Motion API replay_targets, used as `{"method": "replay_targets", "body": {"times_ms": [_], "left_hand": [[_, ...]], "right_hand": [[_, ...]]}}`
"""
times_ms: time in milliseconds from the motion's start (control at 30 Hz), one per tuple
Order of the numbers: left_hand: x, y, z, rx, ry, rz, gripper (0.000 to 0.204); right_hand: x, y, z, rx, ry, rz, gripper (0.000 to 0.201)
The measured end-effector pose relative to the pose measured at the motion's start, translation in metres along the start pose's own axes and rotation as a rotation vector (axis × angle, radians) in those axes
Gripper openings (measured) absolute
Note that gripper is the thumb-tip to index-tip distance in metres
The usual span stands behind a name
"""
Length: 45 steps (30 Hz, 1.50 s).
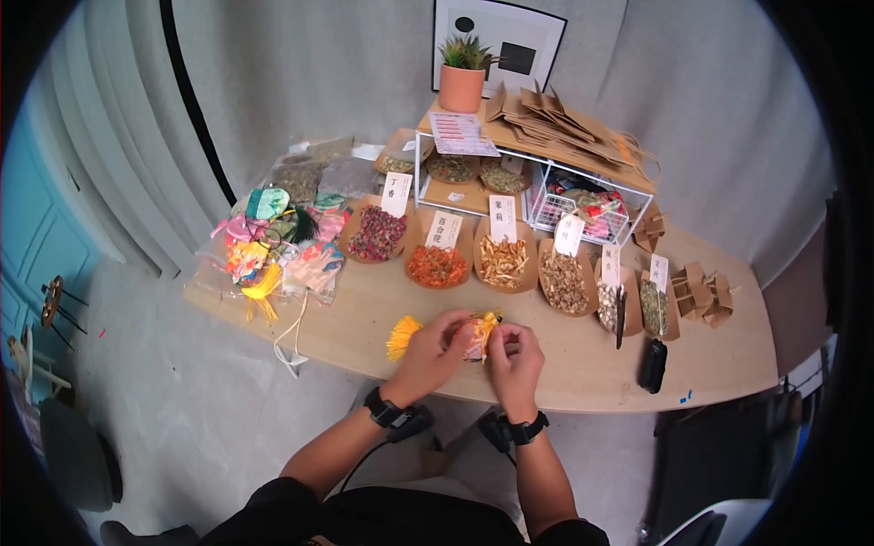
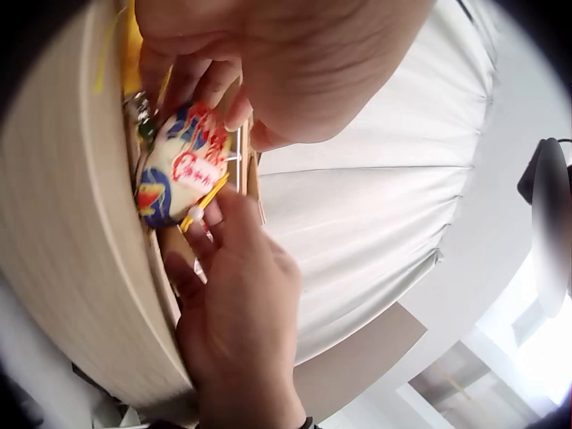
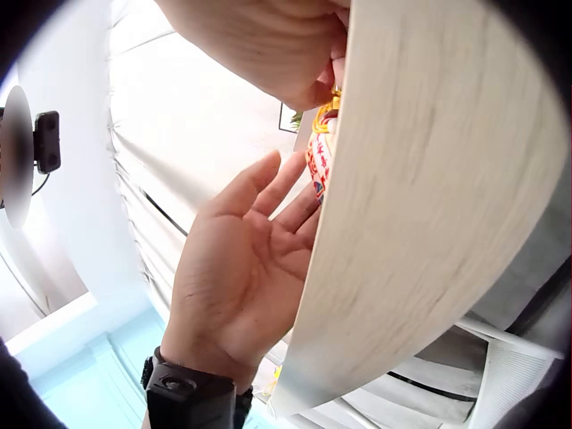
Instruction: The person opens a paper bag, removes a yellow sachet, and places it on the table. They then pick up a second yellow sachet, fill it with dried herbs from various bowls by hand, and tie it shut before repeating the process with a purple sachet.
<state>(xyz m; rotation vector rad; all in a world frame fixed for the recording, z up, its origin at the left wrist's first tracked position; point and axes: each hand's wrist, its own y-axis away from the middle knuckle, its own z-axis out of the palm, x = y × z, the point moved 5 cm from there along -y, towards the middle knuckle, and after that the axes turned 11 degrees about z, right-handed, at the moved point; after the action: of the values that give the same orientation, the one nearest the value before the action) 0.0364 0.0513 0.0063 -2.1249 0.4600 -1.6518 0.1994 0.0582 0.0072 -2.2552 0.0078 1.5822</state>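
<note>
A small fabric sachet (image 2: 183, 165), printed in red, blue and cream, is between my two hands above the near part of the table. My left hand (image 1: 432, 355) holds its left side, fingers against the cloth. From that side a yellow tassel (image 1: 402, 337) sticks out. With thumb and forefinger my right hand (image 1: 516, 364) pinches the yellow cord (image 2: 207, 204) at the sachet's other end, where a pale bead shows. The right wrist view catches just a sliver of the sachet beyond the table edge, near the left palm (image 3: 255, 259).
Labelled paper trays of dried flowers and herbs (image 1: 503, 261) stand in a row behind my hands. More sachets (image 1: 250, 259) lie in a heap at left. Tweezers (image 1: 621, 317) rest on one tray; a black object (image 1: 653, 366) lies near the right front edge. A shelf (image 1: 537, 146) carries paper bags.
</note>
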Motion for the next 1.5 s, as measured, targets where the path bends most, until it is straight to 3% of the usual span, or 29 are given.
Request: {"method": "replay_targets", "body": {"times_ms": [100, 133, 200, 233, 267, 333, 433, 533, 600, 767, 800, 867, 933, 967, 1000, 1067, 1133, 1200, 1267, 1400, 1500], "left_hand": [[0.001, -0.013, -0.054, 0.04, -0.164, -0.005, 0.026], [0.001, -0.019, -0.083, 0.132, -0.109, 0.055, 0.021], [0.017, -0.045, -0.152, 0.2, -0.544, -0.021, 0.023], [0.004, -0.049, -0.194, 0.277, -0.828, 0.15, 0.022], [-0.019, -0.051, -0.245, 0.228, -1.14, 0.094, 0.023], [-0.028, -0.049, -0.301, 0.041, -1.641, -0.25, 0.035], [-0.043, -0.041, -0.336, -0.13, -1.486, -0.557, 0.047], [-0.069, -0.027, -0.355, -0.026, -1.416, -0.527, 0.052], [-0.093, -0.022, -0.383, 0.01, -1.32, -0.469, 0.042], [-0.064, -0.053, -0.409, 0.105, -0.671, -0.401, 0.015], [-0.041, -0.063, -0.4, 0.132, -0.552, -0.488, 0.024], [-0.029, -0.082, -0.396, 0.196, -0.514, -0.511, 0.035], [-0.044, -0.109, -0.393, 0.152, -0.574, -0.566, 0.043], [-0.064, -0.117, -0.398, 0.236, -0.61, -0.486, 0.037], [-0.086, -0.127, -0.398, 0.112, -0.528, -0.496, 0.047], [-0.111, -0.129, -0.392, 0.132, -0.772, -0.497, 0.058], [-0.159, -0.131, -0.403, 0.08, -0.84, -0.527, 0.055], [-0.165, -0.129, -0.399, 0.056, -0.875, -0.568, 0.053], [-0.142, -0.122, -0.383, 0.064, -0.879, -0.621, 0.052], [-0.157, -0.118, -0.4, 0.063, -0.818, -0.504, 0.05], [-0.139, -0.121, -0.398, 0.032, -0.767, -0.48, 0.048]], "right_hand": [[0.01, -0.001, 0.003, -0.014, 0.011, 0.038, 0.009], [0.011, -0.001, 0.004, -0.015, 0.024, 0.037, 0.009], [0.008, -0.002, 0.002, -0.013, 0.049, 0.02, 0.009], [0.004, -0.001, 0.0, -0.013, 0.059, 0.007, 0.009], [0.0, -0.001, -0.001, -0.015, 0.066, -0.005, 0.01], [-0.001, -0.001, -0.002, -0.012, 0.077, 0.003, 0.01], [-0.001, -0.001, -0.001, -0.012, 0.097, -0.003, 0.009], [-0.003, 0.0, 0.0, -0.018, 0.115, 0.009, 0.009], [-0.003, -0.001, 0.001, -0.023, 0.123, 0.013, 0.008], [0.005, -0.002, 0.005, -0.034, 0.099, 0.008, 0.009], [0.007, -0.003, 0.006, -0.035, 0.093, 0.011, 0.009], [0.008, -0.003, 0.007, -0.033, 0.084, 0.018, 0.01], [0.007, -0.003, 0.006, -0.038, 0.094, 0.012, 0.01], [0.006, -0.003, 0.006, -0.041, 0.099, 0.009, 0.01], [0.005, -0.003, 0.006, -0.042, 0.097, 0.01, 0.01], [0.006, -0.002, 0.006, -0.041, 0.093, 0.014, 0.01], [0.003, -0.001, 0.004, -0.036, 0.102, 0.007, 0.01], [0.002, -0.001, 0.003, -0.033, 0.104, 0.005, 0.01], [0.004, -0.001, 0.004, -0.036, 0.096, 0.006, 0.01], [0.001, -0.001, 0.005, -0.046, 0.095, 0.0, 0.01], [0.002, -0.002, 0.005, -0.04, 0.091, -0.018, 0.009]]}}
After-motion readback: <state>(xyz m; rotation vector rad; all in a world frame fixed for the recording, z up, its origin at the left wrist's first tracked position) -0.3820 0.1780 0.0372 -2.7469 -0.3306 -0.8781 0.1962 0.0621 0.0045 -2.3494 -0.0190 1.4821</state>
